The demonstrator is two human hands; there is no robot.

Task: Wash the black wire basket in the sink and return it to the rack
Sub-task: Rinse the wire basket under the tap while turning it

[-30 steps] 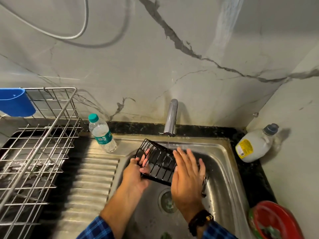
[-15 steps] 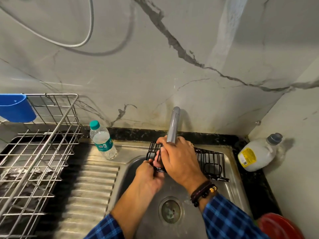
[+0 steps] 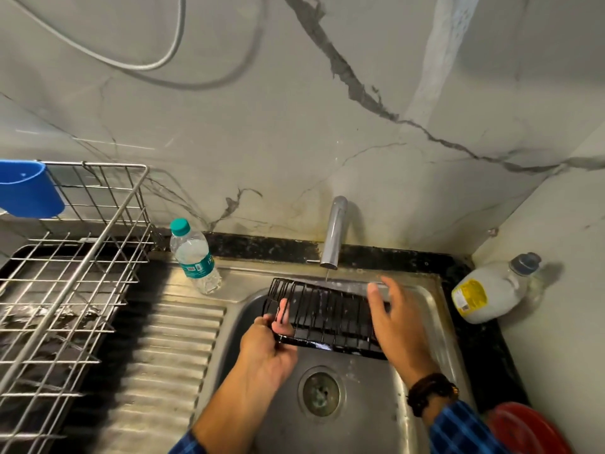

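Note:
The black wire basket is held over the steel sink, under a thin stream of water from the tap. My left hand grips its left end, thumb hooked through the wires. My right hand lies flat and open against the basket's right side, fingers spread and blurred. The silver wire dish rack stands on the counter to the left.
A water bottle with a teal cap stands at the sink's back left corner. A white jug lies at the right. A blue cup hangs on the rack. A red bowl sits bottom right. The drain is below.
My right hand left the tap and dropped to the basket's right side. The basket has turned and now lies lengthwise under the running water. My left hand still holds its left end.

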